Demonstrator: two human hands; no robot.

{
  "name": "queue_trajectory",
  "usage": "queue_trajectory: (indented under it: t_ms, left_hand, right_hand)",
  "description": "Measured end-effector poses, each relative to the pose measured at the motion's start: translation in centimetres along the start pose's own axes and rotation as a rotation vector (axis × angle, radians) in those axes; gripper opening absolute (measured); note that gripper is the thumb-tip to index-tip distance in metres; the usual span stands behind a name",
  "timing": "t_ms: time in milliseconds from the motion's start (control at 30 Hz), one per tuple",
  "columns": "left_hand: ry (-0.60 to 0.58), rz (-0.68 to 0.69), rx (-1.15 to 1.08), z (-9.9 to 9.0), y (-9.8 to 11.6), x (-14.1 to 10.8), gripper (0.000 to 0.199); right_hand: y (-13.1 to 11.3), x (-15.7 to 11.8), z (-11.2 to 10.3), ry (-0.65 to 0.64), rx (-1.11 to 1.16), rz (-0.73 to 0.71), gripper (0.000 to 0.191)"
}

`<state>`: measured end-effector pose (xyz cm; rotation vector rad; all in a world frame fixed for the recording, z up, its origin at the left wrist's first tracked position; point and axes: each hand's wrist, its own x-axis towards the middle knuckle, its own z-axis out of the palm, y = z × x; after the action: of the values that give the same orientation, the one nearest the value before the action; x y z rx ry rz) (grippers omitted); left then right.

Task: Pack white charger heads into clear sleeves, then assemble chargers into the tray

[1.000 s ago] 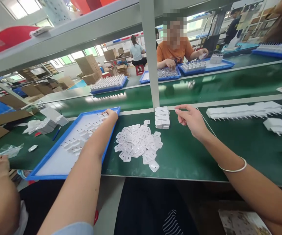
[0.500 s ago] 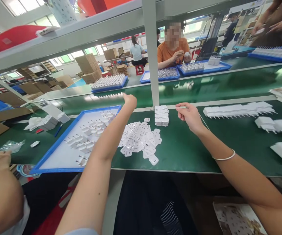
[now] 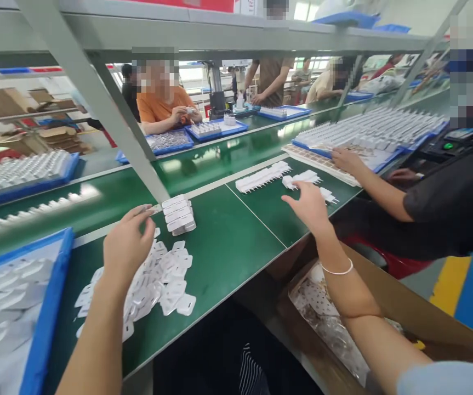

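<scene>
My left hand (image 3: 129, 244) is over the far left part of a loose pile of flat white plastic covers (image 3: 174, 291). Its fingertips are pinched together beside a neat stack of white covers (image 3: 178, 215); a small pale thing shows there, too blurred to name. My right hand (image 3: 310, 207) reaches over white plug adapters (image 3: 302, 178) on the right of the bench, thumb and fingers apart. It partly hides them, and whether it touches one is unclear. Behind it lies a row of white plug adapters (image 3: 263, 176) with pins facing me.
A blue-rimmed tray (image 3: 51, 312) of white parts is at left. A slanted post (image 3: 96, 109) rises behind the stack. On the right, a co-worker's hand (image 3: 347, 160) rests near trays of plugs (image 3: 368, 131). An open carton (image 3: 384, 285) stands below the bench edge.
My view has swung right. My left hand has come back from the far conveyor to beside the stack. My right hand has moved right, from near the stack to the plug adapters.
</scene>
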<state>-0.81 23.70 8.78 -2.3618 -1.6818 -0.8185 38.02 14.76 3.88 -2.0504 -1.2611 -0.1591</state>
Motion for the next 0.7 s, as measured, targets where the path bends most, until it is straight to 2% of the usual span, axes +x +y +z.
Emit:
queue_trajectory:
  t_ms: [100, 167, 267, 367, 433, 500, 600, 700]
  left_hand:
    - [-0.024, -0.041, -0.079, -0.4, 0.3, -0.1, 0.036]
    - [-0.047, -0.042, -0.093, -0.3, 0.5, -0.3, 0.036]
    - [-0.059, -0.021, -0.115, -0.1, 0.5, -0.7, 0.037]
    - [-0.074, -0.030, -0.225, 0.0, 0.8, -1.2, 0.034]
    - [-0.103, -0.040, -0.316, 0.3, 1.8, -1.8, 0.032]
    - [-0.181, -0.033, -0.426, 0.8, 3.3, -2.6, 0.032]
    - [-0.344, -0.012, -0.658, 1.7, 5.7, -4.1, 0.036]
    - [-0.358, -0.031, -0.936, 2.0, 7.4, -5.4, 0.051]
  right_hand:
    - [5.7, -0.5, -0.4, -0.063, -0.192, 0.141, 0.060]
    - [8.1, -0.4, -0.1, -0.089, -0.240, 0.176, 0.068]
    - [9.8, -0.1, 0.7, -0.064, -0.217, 0.202, 0.082]
    - [9.2, -0.4, 1.5, -0.026, -0.145, 0.209, 0.079]
    - [7.4, -1.2, 1.8, -0.022, -0.075, 0.167, 0.071]
    - [4.2, -2.4, 2.1, -0.025, 0.037, 0.069, 0.065]
    - [-2.7, -4.5, 2.5, -0.004, 0.272, -0.150, 0.059]
    - [-10.0, -6.6, 2.9, 0.015, 0.487, -0.348, 0.054]
